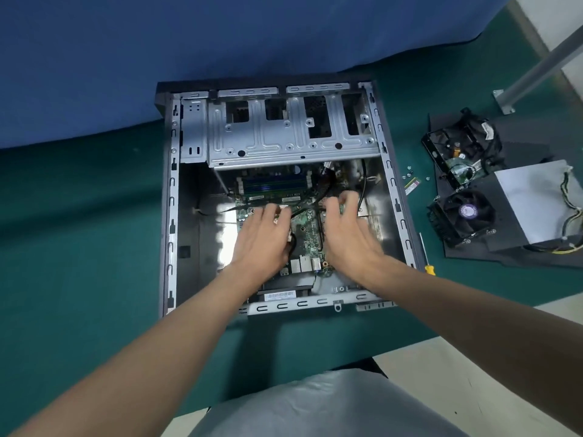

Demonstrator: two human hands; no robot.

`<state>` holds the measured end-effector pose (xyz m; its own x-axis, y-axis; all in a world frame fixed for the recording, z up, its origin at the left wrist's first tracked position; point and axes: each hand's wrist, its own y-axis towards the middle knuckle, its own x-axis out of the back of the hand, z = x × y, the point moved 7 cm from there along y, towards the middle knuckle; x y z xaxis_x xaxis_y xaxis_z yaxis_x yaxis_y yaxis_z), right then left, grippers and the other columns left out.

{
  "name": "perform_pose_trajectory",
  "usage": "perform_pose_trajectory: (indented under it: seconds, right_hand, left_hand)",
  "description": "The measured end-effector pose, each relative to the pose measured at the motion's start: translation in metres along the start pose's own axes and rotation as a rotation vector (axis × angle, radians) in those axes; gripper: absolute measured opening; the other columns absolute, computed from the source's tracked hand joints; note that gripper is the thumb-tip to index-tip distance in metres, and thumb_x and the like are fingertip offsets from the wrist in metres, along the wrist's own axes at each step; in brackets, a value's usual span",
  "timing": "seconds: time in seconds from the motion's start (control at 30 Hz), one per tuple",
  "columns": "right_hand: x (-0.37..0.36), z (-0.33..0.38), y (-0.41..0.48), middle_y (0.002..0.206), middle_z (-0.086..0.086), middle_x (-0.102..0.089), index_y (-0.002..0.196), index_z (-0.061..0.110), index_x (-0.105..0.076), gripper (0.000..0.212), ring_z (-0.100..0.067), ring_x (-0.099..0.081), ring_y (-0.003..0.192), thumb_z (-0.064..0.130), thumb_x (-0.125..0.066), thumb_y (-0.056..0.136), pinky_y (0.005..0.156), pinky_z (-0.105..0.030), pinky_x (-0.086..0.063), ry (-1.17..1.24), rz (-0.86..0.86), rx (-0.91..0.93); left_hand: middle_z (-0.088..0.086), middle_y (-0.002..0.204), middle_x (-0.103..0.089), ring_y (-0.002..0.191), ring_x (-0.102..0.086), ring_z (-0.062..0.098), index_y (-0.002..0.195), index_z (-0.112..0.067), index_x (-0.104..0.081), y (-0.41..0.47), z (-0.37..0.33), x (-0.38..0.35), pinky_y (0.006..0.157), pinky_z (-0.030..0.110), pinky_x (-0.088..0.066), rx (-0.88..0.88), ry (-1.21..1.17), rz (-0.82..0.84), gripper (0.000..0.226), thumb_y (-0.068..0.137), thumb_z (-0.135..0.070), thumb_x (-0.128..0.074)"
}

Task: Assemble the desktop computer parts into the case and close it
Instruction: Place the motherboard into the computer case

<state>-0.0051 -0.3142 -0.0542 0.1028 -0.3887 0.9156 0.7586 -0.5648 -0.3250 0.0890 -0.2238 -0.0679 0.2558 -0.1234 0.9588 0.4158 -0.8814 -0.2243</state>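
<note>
Left hand (265, 238) and right hand (347, 230), apart, grips lost in blur, flank the green motherboard (306, 227) lying beneath them, long axis near-to-far, inside the open grey metal case (172, 216).

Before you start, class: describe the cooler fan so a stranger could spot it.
Right of the open computer case on the green mat lies a black panel with loose parts. The cooler fan sits at its near left, beside the silver power supply; only it has round blades and a purple hub.
</note>
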Motion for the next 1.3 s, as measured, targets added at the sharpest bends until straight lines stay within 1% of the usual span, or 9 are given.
perform_pose_trajectory:
  seconds: [0.13, 0.3, 0.6, 0.7, 0.77, 0.9, 1.13, 1.2, 1.3]
  right_hand:
    - [-0.007, -0.003, -0.001, 0.076, -0.007, -0.054, 0.113, 0.013, -0.028, 0.045, -0.018, -0.053, 0.051, -0.009, -0.052, 0.081, 0.040, -0.024, -0.040, -0.034, 0.093, -0.017]
    - [-0.047, -0.002, -0.008, 0.079, -0.001, -0.056, 0.070, 0.015, -0.045, 0.037, -0.016, -0.058, 0.071, 0.026, -0.079, 0.075, 0.065, -0.028, -0.050, -0.054, 0.573, -0.030]
    - [-0.005, 0.018, -0.004, 0.064, 0.003, -0.045, 0.063, 0.017, -0.044, 0.029, -0.016, -0.051, 0.064, 0.006, -0.062, 0.083, 0.056, -0.026, -0.037, -0.119, 0.334, 0.218]
    - [-0.003, 0.021, -0.006, 0.072, 0.004, -0.046, 0.104, 0.013, -0.056, 0.035, -0.017, -0.056, 0.073, -0.011, -0.056, 0.079, 0.063, -0.026, -0.043, 0.018, 0.262, 0.255]
    - [-0.015, 0.009, -0.007, 0.096, -0.003, -0.054, 0.126, 0.016, -0.044, 0.055, -0.016, -0.057, 0.085, -0.013, -0.055, 0.080, 0.072, -0.028, -0.049, 0.179, 0.338, 0.169]
    - [-0.029, -0.014, 0.002, 0.113, -0.011, -0.055, 0.099, 0.016, -0.050, 0.029, -0.024, -0.055, 0.099, -0.006, -0.061, 0.083, 0.087, -0.032, -0.048, 0.217, 0.321, -0.012]
    - [-0.042, -0.015, 0.000, 0.080, -0.001, -0.060, 0.082, 0.015, -0.055, 0.016, -0.014, -0.058, 0.067, 0.027, -0.064, 0.088, 0.053, -0.028, -0.044, 0.062, 0.537, -0.122]
    - [-0.052, -0.022, -0.006, 0.075, -0.009, -0.068, 0.088, 0.002, -0.060, 0.009, -0.016, -0.062, 0.054, 0.011, -0.063, 0.089, 0.047, -0.029, -0.051, 0.350, 0.644, -0.325]
    - [-0.048, -0.026, -0.004, 0.076, -0.019, -0.068, 0.091, -0.004, -0.061, 0.006, -0.025, -0.064, 0.058, -0.006, -0.062, 0.085, 0.071, -0.041, -0.060, 0.745, 0.514, -0.536]
  left_hand:
    - [0.006, 0.113, -0.051, 0.102, -0.048, 0.022, 0.118, -0.013, -0.051, 0.003, -0.009, 0.012, 0.073, 0.029, -0.039, -0.130, -0.100, -0.047, 0.041, 0.082, -0.019, -0.070]
    - [-0.003, 0.100, -0.059, 0.092, -0.056, 0.018, 0.109, -0.023, -0.060, 0.005, -0.030, -0.009, 0.066, 0.032, -0.036, -0.234, -0.076, 0.253, 0.028, 0.085, -0.033, -0.069]
    - [0.000, 0.075, -0.046, 0.076, -0.049, 0.022, 0.099, -0.017, -0.060, 0.012, -0.032, -0.039, 0.066, 0.033, -0.038, -0.175, 0.033, 0.375, 0.020, 0.087, -0.033, -0.064]
    - [0.002, 0.082, -0.053, 0.086, -0.058, 0.024, 0.099, -0.018, -0.060, 0.014, -0.024, -0.040, 0.070, 0.033, -0.044, -0.083, -0.091, 0.453, 0.017, 0.087, -0.028, -0.066]
    - [0.001, 0.097, -0.065, 0.092, -0.060, 0.021, 0.109, -0.026, -0.065, 0.010, -0.020, -0.041, 0.081, 0.035, -0.050, -0.036, -0.280, 0.559, 0.042, 0.076, -0.049, -0.075]
    - [0.007, 0.132, -0.059, 0.115, -0.056, 0.022, 0.132, -0.015, -0.056, 0.002, -0.028, -0.032, 0.104, 0.040, -0.044, 0.068, -0.754, 0.615, 0.092, 0.058, -0.067, -0.066]
    - [0.002, 0.092, -0.065, 0.086, -0.058, 0.021, 0.089, -0.016, -0.066, 0.006, -0.036, -0.034, 0.075, 0.035, -0.051, 0.081, -0.308, 0.552, 0.051, 0.063, -0.057, -0.081]
    - [0.003, 0.092, -0.067, 0.084, -0.060, 0.021, 0.096, -0.012, -0.070, 0.005, -0.041, -0.036, 0.077, 0.036, -0.053, 0.096, -0.346, 0.605, 0.051, 0.067, -0.052, -0.081]
    - [0.000, 0.087, -0.065, 0.079, -0.057, 0.018, 0.102, -0.009, -0.071, 0.006, -0.042, -0.033, 0.070, 0.030, -0.046, 0.114, -0.427, 0.654, 0.045, 0.072, -0.041, -0.082]
